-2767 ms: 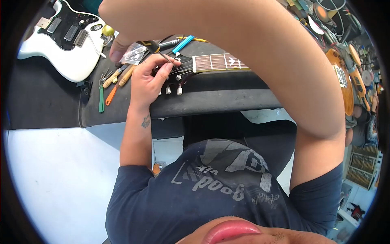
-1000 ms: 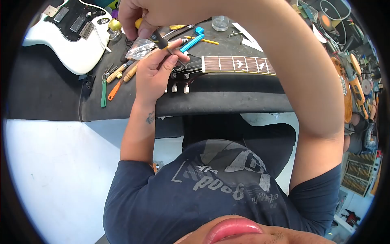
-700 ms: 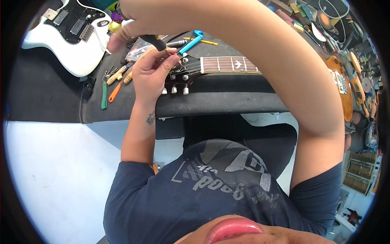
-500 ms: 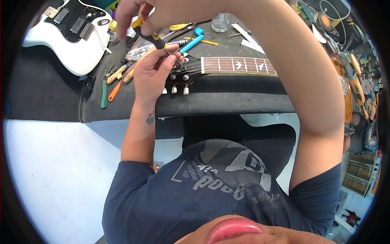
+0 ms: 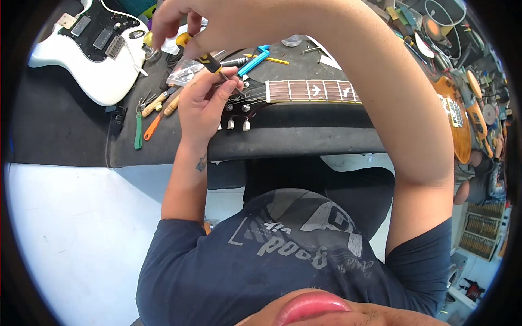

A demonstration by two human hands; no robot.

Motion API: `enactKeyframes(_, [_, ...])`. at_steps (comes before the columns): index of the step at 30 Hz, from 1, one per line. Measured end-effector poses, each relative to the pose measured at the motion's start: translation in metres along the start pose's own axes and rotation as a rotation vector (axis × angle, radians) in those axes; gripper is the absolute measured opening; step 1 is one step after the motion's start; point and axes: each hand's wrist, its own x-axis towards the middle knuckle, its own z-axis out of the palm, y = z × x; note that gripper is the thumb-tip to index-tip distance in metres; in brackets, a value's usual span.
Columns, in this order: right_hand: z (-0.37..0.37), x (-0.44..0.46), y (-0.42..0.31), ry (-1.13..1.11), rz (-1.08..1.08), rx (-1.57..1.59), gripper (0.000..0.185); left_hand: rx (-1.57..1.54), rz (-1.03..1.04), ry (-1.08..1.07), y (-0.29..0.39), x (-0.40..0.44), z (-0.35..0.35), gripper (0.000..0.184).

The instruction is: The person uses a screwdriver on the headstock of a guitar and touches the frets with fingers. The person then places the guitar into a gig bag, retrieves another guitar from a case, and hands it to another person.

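Note:
A guitar headstock (image 5: 236, 108) with silver tuners lies on the black padded bench, its neck (image 5: 310, 91) running right with bird-shaped inlays. Above it a screwdriver (image 5: 209, 61) with a black and yellow handle slants down, its shaft ending at the headstock. My right hand (image 5: 228, 27) reaches over from above, thumb and fingers around the handle's yellow end. Lower down, my left hand (image 5: 202, 106) has thumb and fingers closed around the shaft near its tip. The exact spot where the tip rests is hard to make out.
A white electric guitar body (image 5: 89, 68) lies at the left. Around it are wooden-handled tools (image 5: 156, 103), an orange-handled tool (image 5: 153, 127), a green strap (image 5: 138, 130), a blue tool (image 5: 254, 61) and a pencil (image 5: 272, 60). An orange-brown guitar body (image 5: 454, 122) sits at right.
The view has shifted slightly, so the neck sits a little further left and lower. The right hand's fingers have moved slightly about the handle; the left hand holds its place.

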Motion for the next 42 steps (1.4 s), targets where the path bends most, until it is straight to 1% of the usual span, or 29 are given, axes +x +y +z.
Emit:
enactKeyframes(1, [-0.001,-0.006,0.002,0.036,-0.055,0.040,0.020,0.015,0.001,-0.006,0.000,-0.001,0.001,0.025])
enactKeyframes(2, [0.006,-0.012,0.012,0.070,-0.133,-0.022,0.019,0.031,0.003,-0.014,0.001,0.000,0.001,0.025])
enactKeyframes(5, [-0.006,0.007,0.003,-0.118,0.042,-0.079,0.021,0.074,0.024,-0.025,0.003,-0.002,0.003,0.028])
enactKeyframes(6, [-0.001,0.008,0.009,-0.105,0.025,-0.103,0.022,0.062,0.035,-0.035,0.002,-0.003,0.002,0.029])
enactKeyframes(8, [0.022,0.012,0.026,-0.022,-0.037,-0.142,0.028,0.026,0.020,-0.033,0.000,-0.005,0.003,0.029])
enactKeyframes(10, [0.015,0.001,0.019,0.009,-0.078,-0.082,0.029,0.037,0.012,-0.036,0.000,-0.005,0.003,0.029])
enactKeyframes(12, [0.021,0.002,0.019,0.071,-0.083,-0.137,0.033,0.093,0.000,-0.046,0.000,-0.005,0.001,0.029])
enactKeyframes(13, [0.024,0.003,0.017,0.102,-0.084,-0.164,0.035,0.071,0.014,-0.034,0.000,-0.004,0.003,0.027])
enactKeyframes(14, [0.028,-0.007,0.012,0.179,-0.092,-0.169,0.036,0.049,0.024,-0.022,0.000,-0.004,0.005,0.024])
enactKeyframes(16, [0.037,-0.009,0.014,0.255,-0.080,-0.182,0.028,0.034,0.041,-0.020,-0.001,-0.004,0.005,0.020])
enactKeyframes(17, [0.045,-0.004,0.024,0.254,-0.059,-0.194,0.022,0.039,0.049,-0.033,-0.001,-0.003,0.003,0.018])
enactKeyframes(18, [0.052,-0.002,0.029,0.254,-0.036,-0.205,0.020,0.043,0.055,-0.046,-0.002,-0.004,0.002,0.016])
enactKeyframes(21, [0.057,-0.006,0.040,0.210,-0.128,-0.085,0.022,0.141,0.054,-0.060,-0.001,-0.002,0.001,0.013])
enactKeyframes(22, [0.061,-0.005,0.041,0.244,-0.107,-0.113,0.029,0.105,0.041,-0.043,0.002,-0.001,0.005,0.013])
enactKeyframes(25, [0.060,-0.003,0.041,0.203,-0.069,-0.183,0.035,0.053,0.045,-0.045,0.003,-0.003,0.005,0.013])
enactKeyframes(28, [0.057,-0.005,0.031,0.162,0.000,-0.193,0.035,0.054,0.062,-0.052,-0.002,-0.003,0.004,0.013])
enactKeyframes(31, [0.060,-0.007,0.032,0.204,-0.001,-0.192,0.037,0.065,0.071,-0.046,-0.004,-0.004,0.004,0.013])
enactKeyframes(34, [0.078,-0.015,0.045,0.402,-0.011,-0.124,0.038,0.019,0.042,-0.042,-0.003,-0.007,0.004,0.014])
enactKeyframes(37, [0.086,-0.048,0.058,0.467,0.126,0.084,0.036,-0.187,0.000,0.046,0.002,-0.007,0.010,0.016])
enactKeyframes(39, [0.097,-0.074,0.077,0.484,0.196,0.121,0.035,-0.215,-0.047,0.017,0.002,-0.003,0.008,0.017])
enactKeyframes(41, [0.108,-0.104,0.091,0.464,0.328,0.218,0.036,-0.222,-0.043,-0.037,0.003,-0.001,0.010,0.017])
enactKeyframes(42, [0.109,-0.116,0.091,0.453,0.351,0.186,0.035,-0.196,-0.026,-0.095,0.001,-0.002,0.009,0.019])
